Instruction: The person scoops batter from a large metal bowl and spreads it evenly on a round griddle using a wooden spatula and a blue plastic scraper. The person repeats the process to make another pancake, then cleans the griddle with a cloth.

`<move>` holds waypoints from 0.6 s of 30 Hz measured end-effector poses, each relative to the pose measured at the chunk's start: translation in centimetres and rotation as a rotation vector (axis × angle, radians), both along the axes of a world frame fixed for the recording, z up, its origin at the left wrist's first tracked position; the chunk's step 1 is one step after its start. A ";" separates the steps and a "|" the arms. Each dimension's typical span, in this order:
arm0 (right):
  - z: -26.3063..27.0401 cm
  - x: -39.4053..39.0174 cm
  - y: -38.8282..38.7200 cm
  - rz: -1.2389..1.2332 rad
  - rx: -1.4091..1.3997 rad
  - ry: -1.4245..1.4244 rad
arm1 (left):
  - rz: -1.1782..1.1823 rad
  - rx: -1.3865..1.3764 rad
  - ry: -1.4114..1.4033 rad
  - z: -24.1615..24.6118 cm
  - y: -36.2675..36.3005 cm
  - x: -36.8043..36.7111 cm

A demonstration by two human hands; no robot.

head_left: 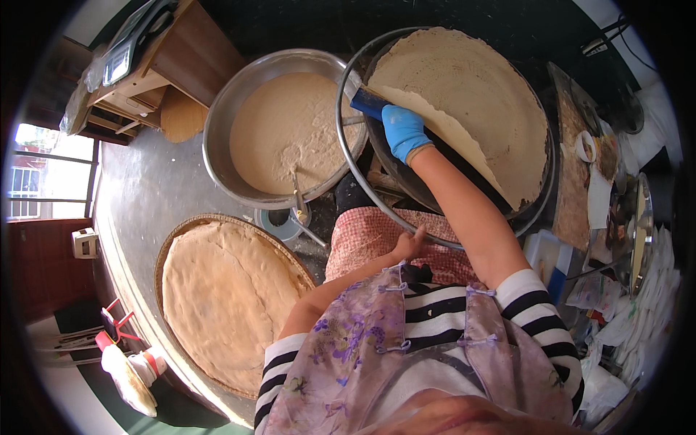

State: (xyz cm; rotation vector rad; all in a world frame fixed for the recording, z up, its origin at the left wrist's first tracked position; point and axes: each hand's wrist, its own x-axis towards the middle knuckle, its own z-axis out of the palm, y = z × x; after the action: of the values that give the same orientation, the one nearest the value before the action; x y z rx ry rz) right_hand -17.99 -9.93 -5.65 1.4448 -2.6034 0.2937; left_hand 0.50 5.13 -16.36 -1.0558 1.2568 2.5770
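My right hand [403, 132], in a blue glove, grips a blue scraper [371, 103] at the left edge of a round black griddle [462, 185]. A thin, pale sheet of batter [473, 98] covers most of the griddle. Along its near-left side, the sheet's edge is folded over, and a dark strip of griddle shows beside it. My bare left hand [410, 244] is closed at the near side of the metal ring [375, 198] around the griddle; its fingers are partly hidden.
Left of the griddle stands a wide metal basin [212, 157] of batter with a handled tool [298, 190] in it. Nearer is a round woven tray [163, 239] holding a large dough-like mass [228, 299]. A wooden cabinet [190, 54] stands far left; a board [571, 163] and plastic bags [652, 304] lie right.
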 end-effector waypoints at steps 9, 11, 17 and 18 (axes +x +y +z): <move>-0.7 -1.8 0.4 -0.163 0.071 0.102 | -0.532 0.063 0.084 0.8 -3.2 1.1; -0.9 -2.6 0.7 -0.192 0.077 0.139 | -0.351 0.162 0.047 0.8 -4.0 2.6; -1.7 -6.8 2.0 -0.233 -0.005 0.217 | -0.051 0.266 -0.008 1.8 -7.4 7.3; -1.8 -7.4 2.1 -0.257 0.004 0.225 | 0.012 0.268 -0.047 1.9 -7.8 8.1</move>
State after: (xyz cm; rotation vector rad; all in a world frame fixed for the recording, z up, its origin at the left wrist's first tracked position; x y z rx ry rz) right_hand -25.44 -7.82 -7.40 1.0579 -2.5633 0.0882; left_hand 8.58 -2.64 -14.48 -1.0634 0.8650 2.6174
